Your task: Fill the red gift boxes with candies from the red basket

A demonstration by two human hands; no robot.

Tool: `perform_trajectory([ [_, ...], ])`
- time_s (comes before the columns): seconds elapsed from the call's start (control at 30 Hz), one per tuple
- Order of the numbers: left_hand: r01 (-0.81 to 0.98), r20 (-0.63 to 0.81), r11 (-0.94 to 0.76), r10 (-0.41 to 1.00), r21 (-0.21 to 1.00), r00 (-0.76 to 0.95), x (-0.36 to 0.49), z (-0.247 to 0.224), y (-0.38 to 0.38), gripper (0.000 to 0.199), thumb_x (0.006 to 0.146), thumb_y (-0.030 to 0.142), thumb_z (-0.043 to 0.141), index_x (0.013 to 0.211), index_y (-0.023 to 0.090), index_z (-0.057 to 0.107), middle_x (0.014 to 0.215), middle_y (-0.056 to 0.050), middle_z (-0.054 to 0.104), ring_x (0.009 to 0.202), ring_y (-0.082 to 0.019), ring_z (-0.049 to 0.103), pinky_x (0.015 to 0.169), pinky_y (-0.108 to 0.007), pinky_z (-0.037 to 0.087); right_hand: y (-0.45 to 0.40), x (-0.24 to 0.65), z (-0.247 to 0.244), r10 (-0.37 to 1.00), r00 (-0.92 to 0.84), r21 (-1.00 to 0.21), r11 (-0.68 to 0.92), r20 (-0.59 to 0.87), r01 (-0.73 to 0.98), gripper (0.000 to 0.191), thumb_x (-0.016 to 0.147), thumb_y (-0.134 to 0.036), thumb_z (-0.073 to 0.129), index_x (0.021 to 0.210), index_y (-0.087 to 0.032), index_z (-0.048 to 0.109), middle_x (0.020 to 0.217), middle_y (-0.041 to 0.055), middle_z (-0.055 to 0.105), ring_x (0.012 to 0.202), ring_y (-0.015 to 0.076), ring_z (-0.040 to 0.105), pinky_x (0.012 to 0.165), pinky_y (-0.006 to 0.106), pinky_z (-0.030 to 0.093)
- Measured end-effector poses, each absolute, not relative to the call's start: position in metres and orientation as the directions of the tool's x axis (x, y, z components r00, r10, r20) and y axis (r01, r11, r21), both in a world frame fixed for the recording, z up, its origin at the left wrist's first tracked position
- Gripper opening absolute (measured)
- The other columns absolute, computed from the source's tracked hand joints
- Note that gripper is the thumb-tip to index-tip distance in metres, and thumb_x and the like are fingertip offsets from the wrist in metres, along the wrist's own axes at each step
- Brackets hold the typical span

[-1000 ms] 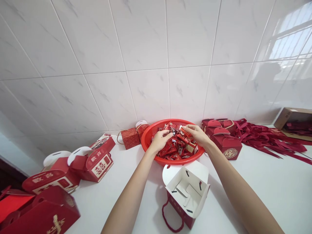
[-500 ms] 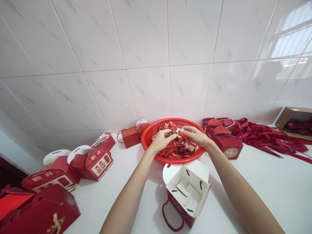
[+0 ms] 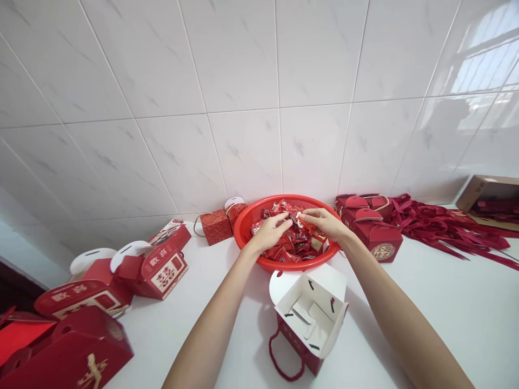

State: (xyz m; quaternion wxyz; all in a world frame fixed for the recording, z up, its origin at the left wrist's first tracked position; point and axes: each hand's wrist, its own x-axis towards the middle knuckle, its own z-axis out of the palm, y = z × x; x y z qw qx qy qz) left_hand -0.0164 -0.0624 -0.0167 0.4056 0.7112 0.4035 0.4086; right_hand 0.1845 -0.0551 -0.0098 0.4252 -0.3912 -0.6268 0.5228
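A red plastic basket stands against the wall, full of red-wrapped candies. Over its middle, my left hand has thumb and fingers closed on a dark red wrapped candy. From the other side, my right hand pinches an orange-red wrapped candy. The fingertips of both hands almost meet, and the candies partly hide behind them. Below the basket, between my forearms, an open gift box shows its white inside, with slots, folded bottom flaps and a dark red rope handle.
Closed red gift boxes line the left side. Small patterned boxes sit left of the basket. More red boxes stand at its right, then a heap of dark red ribbons and a brown carton on the white table.
Both hands stay over the basket with only small finger shifts around the candies. The whole view has drifted slightly. The open box stays where it was.
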Motion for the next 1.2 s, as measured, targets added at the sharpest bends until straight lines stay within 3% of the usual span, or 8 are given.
perform_trajectory([
  [0.17, 0.581, 0.116, -0.257, 0.956, 0.772, 0.269, -0.016, -0.014, -0.062, 0.034, 0.086, 0.018, 0.052, 0.114, 0.017, 0.072, 0.108, -0.007, 0.076, 0.091, -0.020, 0.072, 0.091, -0.031, 0.053, -0.047, 0.187, -0.015, 0.977, -0.190, -0.993, 0.081, 0.096, -0.083, 0.044, 0.058, -0.053, 0.084, 0.068, -0.018, 0.060, 0.052, -0.0080, 0.043, 0.042, 0.0043, 0.030, 0.039, 0.021, 0.021],
  [0.27, 0.696, 0.041, -0.400, 0.881, 0.596, 0.471, -0.013, -0.013, -0.066, 0.030, 0.079, 0.015, 0.056, 0.100, 0.018, 0.077, 0.107, -0.004, 0.077, 0.100, -0.020, 0.070, 0.091, -0.025, 0.051, -0.043, 0.189, -0.016, 0.981, -0.163, -0.985, 0.077, 0.102, -0.156, 0.040, 0.059, -0.047, 0.085, 0.065, -0.018, 0.059, 0.051, -0.0078, 0.043, 0.042, 0.0044, 0.031, 0.039, 0.021, 0.021],
  [0.4, 0.731, -0.183, -0.511, 0.749, 0.452, 0.637, -0.007, -0.012, -0.071, 0.032, 0.075, 0.011, 0.052, 0.089, 0.019, 0.080, 0.090, -0.003, 0.079, 0.085, -0.019, 0.071, 0.077, -0.023, 0.051, -0.038, 0.191, -0.020, 0.990, -0.116, -0.962, 0.048, 0.081, -0.268, 0.028, 0.061, -0.036, 0.084, 0.068, -0.017, 0.065, 0.058, -0.0041, 0.056, 0.049, 0.0074, 0.044, 0.044, 0.021, 0.030],
  [0.53, 0.925, -0.162, -0.347, 0.915, 0.155, 0.370, -0.004, -0.006, -0.078, 0.027, 0.078, 0.012, 0.052, 0.085, 0.018, 0.077, 0.096, -0.010, 0.077, 0.088, -0.027, 0.072, 0.072, -0.029, 0.051, -0.035, 0.192, -0.018, 0.997, -0.069, -0.917, 0.008, 0.039, -0.400, 0.015, 0.068, -0.025, 0.079, 0.071, -0.018, 0.067, 0.066, -0.0011, 0.066, 0.060, 0.0112, 0.056, 0.056, 0.023, 0.044],
  [0.63, 0.990, -0.104, -0.142, 0.984, 0.014, 0.142, -0.004, 0.000, -0.082, 0.031, 0.079, 0.011, 0.055, 0.103, 0.016, 0.074, 0.115, -0.017, 0.073, 0.104, -0.032, 0.070, 0.076, -0.033, 0.052, -0.039, 0.192, -0.012, 0.996, -0.056, -0.865, -0.090, -0.072, -0.493, 0.007, 0.080, -0.016, 0.068, 0.074, -0.018, 0.066, 0.066, -0.0016, 0.066, 0.064, 0.0120, 0.059, 0.064, 0.025, 0.052],
  [0.87, 0.985, -0.214, -0.165, 0.962, 0.043, 0.170, -0.008, 0.000, -0.078, 0.055, 0.069, 0.016, 0.069, 0.124, 0.019, 0.067, 0.131, -0.018, 0.065, 0.122, -0.038, 0.059, 0.092, -0.040, 0.050, -0.045, 0.187, -0.007, 0.983, -0.132, -0.865, -0.176, -0.129, -0.469, 0.015, 0.086, -0.010, 0.062, 0.074, -0.019, 0.061, 0.070, 0.0019, 0.067, 0.070, 0.0165, 0.065, 0.070, 0.034, 0.061],
  [1.03, 0.970, -0.226, -0.241, 0.945, 0.008, 0.237, -0.008, -0.004, -0.074, 0.043, 0.069, 0.015, 0.066, 0.111, 0.020, 0.074, 0.122, -0.018, 0.069, 0.126, -0.041, 0.053, 0.097, -0.047, 0.047, -0.048, 0.183, -0.009, 0.994, -0.057, -0.947, -0.110, -0.098, -0.303, 0.017, 0.082, -0.013, 0.066, 0.066, -0.018, 0.061, 0.064, 0.0008, 0.062, 0.065, 0.0159, 0.061, 0.059, 0.032, 0.059],
  [1.2, 0.896, -0.064, -0.313, 0.935, 0.315, 0.349, -0.009, -0.010, -0.068, 0.032, 0.078, 0.013, 0.051, 0.094, 0.019, 0.078, 0.104, -0.011, 0.075, 0.101, -0.029, 0.067, 0.084, -0.033, 0.051, -0.050, 0.182, -0.009, 0.987, -0.113, -0.979, -0.128, -0.110, -0.159, 0.012, 0.077, -0.016, 0.069, 0.066, -0.018, 0.064, 0.061, -0.0004, 0.059, 0.056, 0.0140, 0.054, 0.048, 0.027, 0.051],
])
